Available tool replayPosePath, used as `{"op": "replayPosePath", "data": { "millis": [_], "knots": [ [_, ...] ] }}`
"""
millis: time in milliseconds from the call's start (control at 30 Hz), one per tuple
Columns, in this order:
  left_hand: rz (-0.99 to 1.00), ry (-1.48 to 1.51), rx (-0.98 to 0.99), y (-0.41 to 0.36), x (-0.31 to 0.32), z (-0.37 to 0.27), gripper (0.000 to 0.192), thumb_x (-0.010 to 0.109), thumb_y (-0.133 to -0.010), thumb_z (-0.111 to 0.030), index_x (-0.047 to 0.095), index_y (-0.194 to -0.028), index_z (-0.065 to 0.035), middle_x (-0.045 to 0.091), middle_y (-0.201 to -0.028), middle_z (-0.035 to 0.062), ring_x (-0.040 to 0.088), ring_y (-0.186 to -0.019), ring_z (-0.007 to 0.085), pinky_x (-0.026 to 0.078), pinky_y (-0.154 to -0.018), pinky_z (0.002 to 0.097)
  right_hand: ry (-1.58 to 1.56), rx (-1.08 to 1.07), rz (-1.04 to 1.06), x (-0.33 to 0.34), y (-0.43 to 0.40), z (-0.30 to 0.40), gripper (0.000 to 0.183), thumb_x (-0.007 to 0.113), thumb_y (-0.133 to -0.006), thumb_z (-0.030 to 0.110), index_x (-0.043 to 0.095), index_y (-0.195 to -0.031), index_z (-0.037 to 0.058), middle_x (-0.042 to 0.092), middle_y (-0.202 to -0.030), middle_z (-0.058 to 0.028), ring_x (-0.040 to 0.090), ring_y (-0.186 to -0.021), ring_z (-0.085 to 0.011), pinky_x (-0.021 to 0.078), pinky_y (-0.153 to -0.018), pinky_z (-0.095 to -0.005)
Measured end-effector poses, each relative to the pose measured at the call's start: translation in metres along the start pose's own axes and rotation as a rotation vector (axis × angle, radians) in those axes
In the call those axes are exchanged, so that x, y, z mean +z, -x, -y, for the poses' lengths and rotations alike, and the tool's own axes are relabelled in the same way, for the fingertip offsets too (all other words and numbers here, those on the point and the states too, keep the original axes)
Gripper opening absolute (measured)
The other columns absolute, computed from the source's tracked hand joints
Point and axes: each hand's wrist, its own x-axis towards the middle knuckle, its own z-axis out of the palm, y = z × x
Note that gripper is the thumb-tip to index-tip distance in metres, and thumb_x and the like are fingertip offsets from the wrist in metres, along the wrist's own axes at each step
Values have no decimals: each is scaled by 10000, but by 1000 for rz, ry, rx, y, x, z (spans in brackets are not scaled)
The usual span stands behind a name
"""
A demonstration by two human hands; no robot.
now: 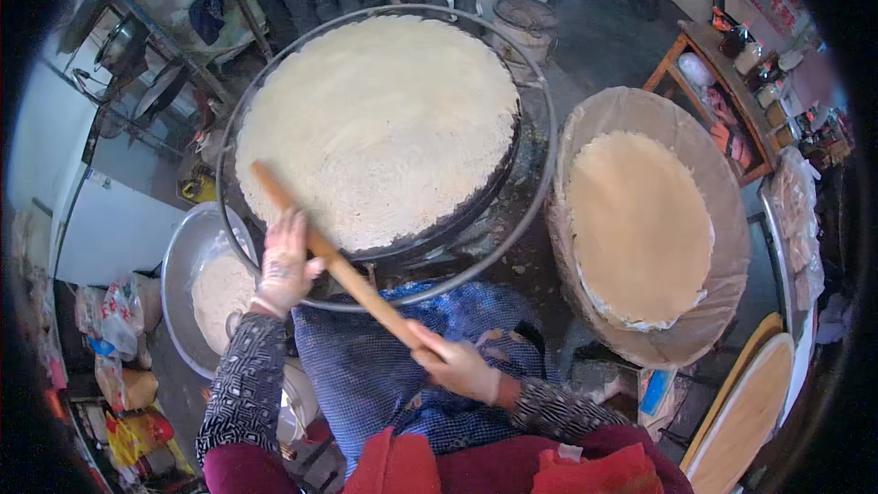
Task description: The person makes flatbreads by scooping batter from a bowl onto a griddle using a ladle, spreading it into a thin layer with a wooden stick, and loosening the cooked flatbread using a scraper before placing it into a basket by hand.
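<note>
A long wooden scraper (363, 293) slants from the lower left part of a large round griddle (490, 200) towards my lap. My right hand (456, 365) is closed around its near end. My left hand (287, 257) lies on the scraper's middle, its fingers stretched along and over the wood; its underside is hidden. A thin, pale layer of batter (384, 116) covers most of the griddle, with a ragged edge and swirl marks. The scraper's far tip lies over the batter's left edge. A metal ring surrounds the griddle.
At left, a metal basin (177, 329) holds thick batter (223, 295). On the right, a stack of round flatbreads (638, 226) lies in a cloth-lined basket (727, 267). Round wooden boards (748, 418) lean at lower right. A wooden cabinet (727, 62) with jars and a lidded bucket (525, 20) stand farther back.
</note>
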Motion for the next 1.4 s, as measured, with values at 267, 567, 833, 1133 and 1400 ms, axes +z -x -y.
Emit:
{"op": "replayPosePath", "data": {
  "millis": [267,567,833,1133,1400],
  "knots": [
    [92,96,688,-241,73,-233,884,676,-731,-548,447,-1329,61,454,-1391,249,372,-1353,390,285,-1145,459,-468,479,-572,-105,85,45,531,519,-991,205,361,-1495,145,579,-759,-14,500,-498,-91,420,-434,-246],
    [3,103,340,-215,64,-101,833,673,-682,-565,512,-1209,60,498,-1318,250,432,-1279,389,334,-1087,465,-884,306,-152,-129,10,31,551,512,-999,232,321,-1512,170,415,-559,47,383,-414,-50,311,-378,-214],
    [63,32,23,-73,17,33,806,694,-750,-441,424,-1296,86,449,-1359,283,405,-1291,435,327,-1100,487,-673,321,180,-32,-52,47,551,490,-1008,209,297,-1523,230,433,-699,25,496,-485,-88,402,-396,-251],
    [-49,96,-195,137,-19,81,931,734,-746,-427,302,-1424,44,344,-1447,278,331,-1348,440,241,-1144,493,11,41,293,5,-53,39,526,522,-985,244,375,-1489,275,645,-801,-78,619,-642,-188,478,-607,-329],
    [283,-291,-199,87,73,110,295,711,-700,-344,744,-855,-96,648,-1013,179,485,-1193,409,225,-1157,510,781,-183,-77,-4,-150,48,353,533,-912,286,573,-1261,252,685,-756,-135,679,-687,-326,530,-597,-463]
  ]
}}
